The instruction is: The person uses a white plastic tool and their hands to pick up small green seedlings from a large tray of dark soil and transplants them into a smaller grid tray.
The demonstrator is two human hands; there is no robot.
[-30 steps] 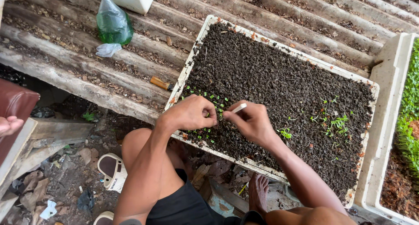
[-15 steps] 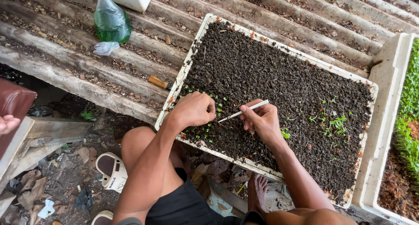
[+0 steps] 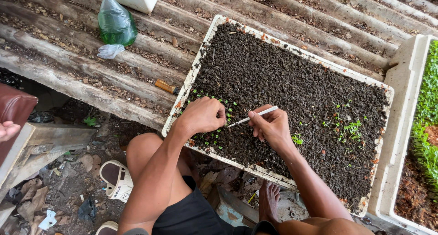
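Right hand (image 3: 270, 125) pinches a thin white stick (image 3: 253, 116) toward tiny green seedlings (image 3: 226, 108); curled left hand (image 3: 202, 116) rests on dark soil (image 3: 283, 80), grip unclear; likely pricking in.

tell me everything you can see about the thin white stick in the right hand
The white stick is thin, straight and plain, perhaps plastic. The right hand pinches its upper half between the fingertips. It lies slanted, upper end up-right, lower tip at the dark soil beside small green seedlings and close to the left hand, which does not touch it.

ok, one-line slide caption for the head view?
Right hand points a thin white stick at seedlings beside the left hand in a soil tray.
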